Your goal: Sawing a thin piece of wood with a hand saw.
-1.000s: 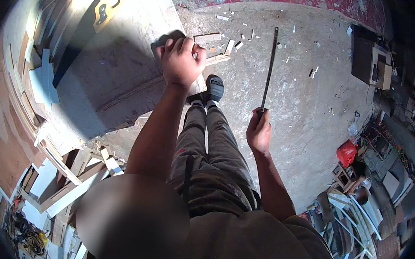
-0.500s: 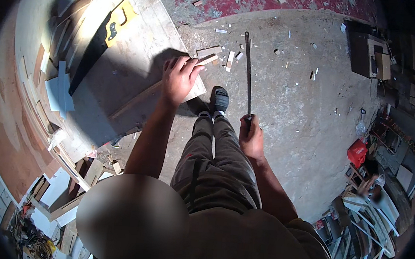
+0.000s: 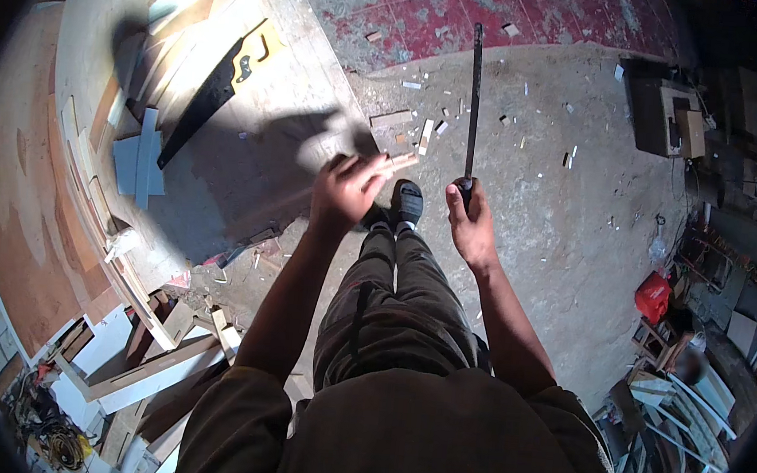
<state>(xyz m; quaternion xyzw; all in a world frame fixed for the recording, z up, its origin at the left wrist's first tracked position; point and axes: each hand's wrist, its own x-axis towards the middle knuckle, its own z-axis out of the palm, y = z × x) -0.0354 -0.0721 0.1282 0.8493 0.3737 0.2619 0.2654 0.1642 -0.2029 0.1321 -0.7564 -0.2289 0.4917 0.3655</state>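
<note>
My left hand (image 3: pixel 347 185) is closed on a short pale wooden strip (image 3: pixel 402 160) near the right edge of a large dusty wooden board (image 3: pixel 248 200). My right hand (image 3: pixel 471 217) grips the dark handle of a long, thin, dark metal tool (image 3: pixel 473 102), held upright in the picture over the concrete floor. A handsaw (image 3: pixel 202 103) with a black blade and yellow handle lies on the board, beside pale strips and a light blue-grey offcut (image 3: pixel 140 164). My sandalled feet (image 3: pixel 406 201) are just beyond my hands.
Scrap boards (image 3: pixel 146 369) and a cable coil (image 3: pixel 60 438) fill the lower left. A plywood sheet (image 3: pixel 18 181) stands at the left. Along the right are dark boxes (image 3: pixel 672 117), a red object (image 3: pixel 652 296) and piled offcuts (image 3: pixel 676 411). Small pieces litter the floor beside red flooring (image 3: pixel 485 18).
My left hand has moved down and right relative to a second ago, and the wooden strip in it shows more. My right hand still grips the tool. The view has shifted.
</note>
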